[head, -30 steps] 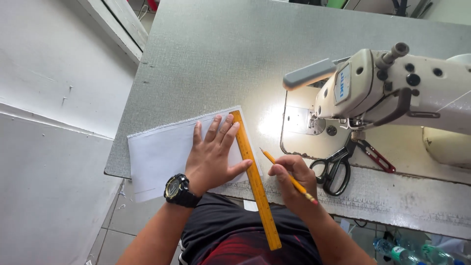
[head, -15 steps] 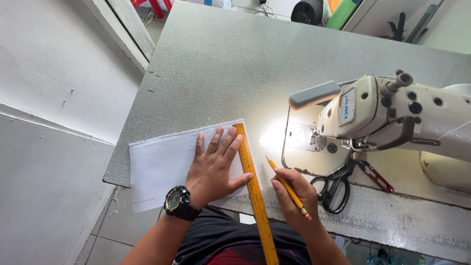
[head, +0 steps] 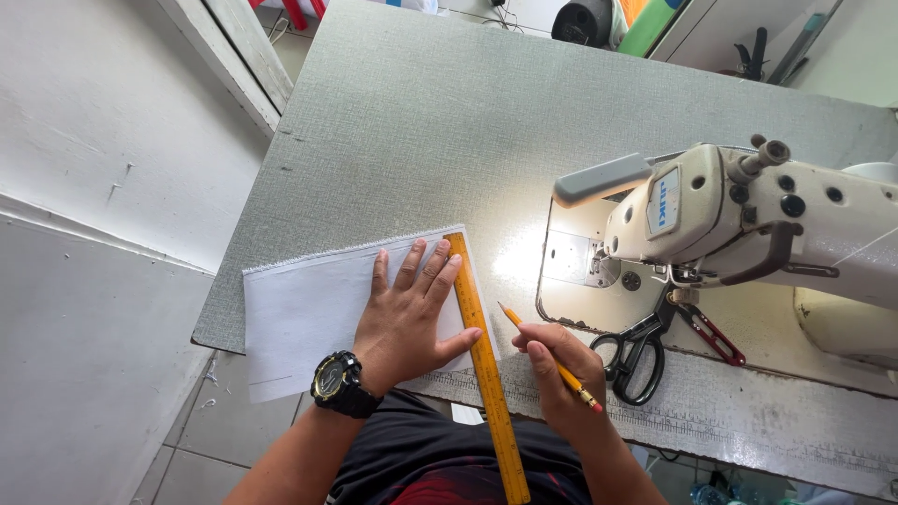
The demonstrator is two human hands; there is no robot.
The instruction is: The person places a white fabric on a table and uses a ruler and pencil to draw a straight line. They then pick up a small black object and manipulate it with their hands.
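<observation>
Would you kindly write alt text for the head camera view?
A left hand presses a yellow ruler onto white fabric on a grey table; the right hand holds a pencil. Black scissors lie beside a sewing machine.

The scene is bright and evenly lit by daylight. A small lamp under the sewing machine (head: 739, 210) makes a strong white glare on the table (head: 449, 122) just left of the needle plate, and detail is lost there. Shadows are soft and short under the left hand (head: 412, 323) and the scissors (head: 641, 355). Focus is sharp in the middle; straight edges bend a little near the borders.
</observation>
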